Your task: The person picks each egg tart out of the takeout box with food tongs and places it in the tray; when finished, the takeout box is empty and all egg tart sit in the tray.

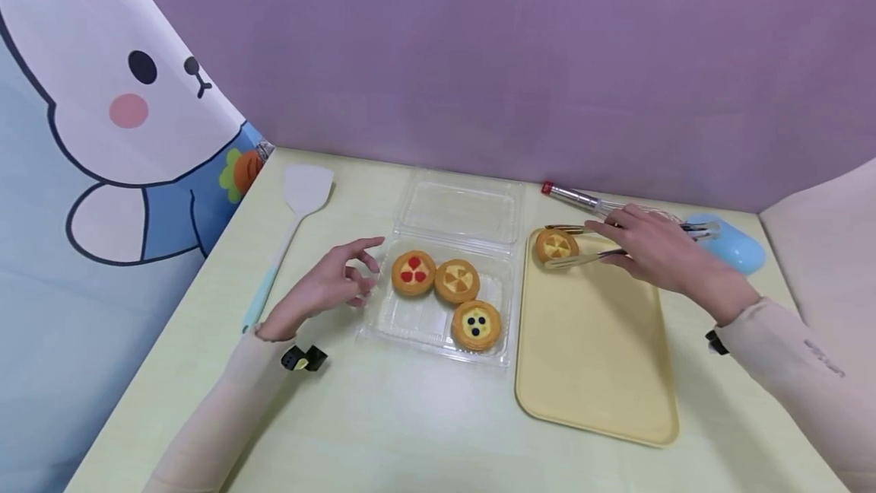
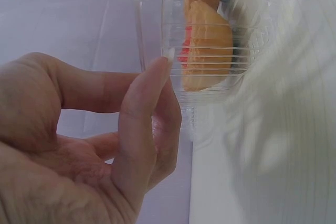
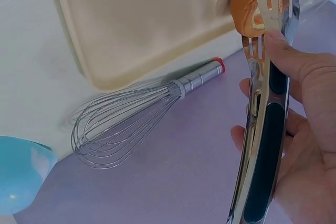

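My right hand (image 1: 646, 246) grips a pair of metal food tongs (image 3: 262, 129) with dark inlays on the handle. An egg tart (image 1: 556, 247) with a segmented top is between the tong ends, over the far left corner of the yellow tray (image 1: 595, 356). Beside the left wall of the clear plastic box (image 1: 411, 318), my left hand (image 1: 335, 276) holds nothing, its fingers loosely bent. Inside the box are a tart with red pieces (image 1: 414, 273), one with a segmented top (image 1: 457, 281) and one with dark berries (image 1: 476, 325). The box lid (image 1: 458, 208) lies folded back.
A spatula (image 1: 308, 189) with a white blade and pale blue handle lies at the left. Behind the tray are a whisk (image 3: 136, 114) with a red end and a light blue rounded object (image 1: 735, 242). A purple backdrop (image 1: 479, 59) rises at the table's far edge.
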`<control>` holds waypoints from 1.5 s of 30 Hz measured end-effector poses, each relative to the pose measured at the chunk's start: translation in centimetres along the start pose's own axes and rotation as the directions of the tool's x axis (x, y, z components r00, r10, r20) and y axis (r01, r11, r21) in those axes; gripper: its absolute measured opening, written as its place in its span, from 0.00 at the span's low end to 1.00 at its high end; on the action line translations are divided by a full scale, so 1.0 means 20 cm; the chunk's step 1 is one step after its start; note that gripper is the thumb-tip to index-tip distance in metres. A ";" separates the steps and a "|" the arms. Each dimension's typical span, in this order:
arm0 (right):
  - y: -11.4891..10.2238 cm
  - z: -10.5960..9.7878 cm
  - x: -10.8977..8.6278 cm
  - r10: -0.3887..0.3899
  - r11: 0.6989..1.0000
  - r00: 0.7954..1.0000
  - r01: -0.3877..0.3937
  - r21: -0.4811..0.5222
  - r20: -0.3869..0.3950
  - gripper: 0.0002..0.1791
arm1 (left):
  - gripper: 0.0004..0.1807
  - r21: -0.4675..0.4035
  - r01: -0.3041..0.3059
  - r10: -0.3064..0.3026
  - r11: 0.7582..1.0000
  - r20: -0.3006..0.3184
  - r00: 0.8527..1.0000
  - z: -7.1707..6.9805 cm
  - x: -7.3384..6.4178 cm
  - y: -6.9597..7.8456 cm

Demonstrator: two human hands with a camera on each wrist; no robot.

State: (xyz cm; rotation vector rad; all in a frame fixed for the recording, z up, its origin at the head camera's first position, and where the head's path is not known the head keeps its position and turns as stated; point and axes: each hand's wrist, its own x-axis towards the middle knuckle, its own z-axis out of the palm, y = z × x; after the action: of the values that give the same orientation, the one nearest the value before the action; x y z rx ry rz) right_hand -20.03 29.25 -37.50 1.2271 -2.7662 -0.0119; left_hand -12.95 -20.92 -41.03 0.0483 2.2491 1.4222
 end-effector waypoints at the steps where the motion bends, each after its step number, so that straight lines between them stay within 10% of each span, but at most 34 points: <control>1: 0.00 0.00 0.00 0.000 1.000 1.000 0.000 0.004 0.005 0.33 | 0.47 0.003 0.004 -0.004 1.000 -0.003 1.000 0.00 0.00 0.00; 45: -0.02 0.03 -0.02 0.025 0.999 0.999 -0.023 0.041 -0.037 0.35 | 0.46 0.012 -0.013 0.013 1.000 0.004 1.000 0.00 0.00 0.00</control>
State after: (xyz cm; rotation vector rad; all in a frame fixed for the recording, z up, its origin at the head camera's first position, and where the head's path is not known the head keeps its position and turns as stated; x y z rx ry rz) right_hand -19.61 29.23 -38.11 1.1906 -2.7617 0.0696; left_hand -12.97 -20.98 -40.93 0.0690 2.2587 1.4137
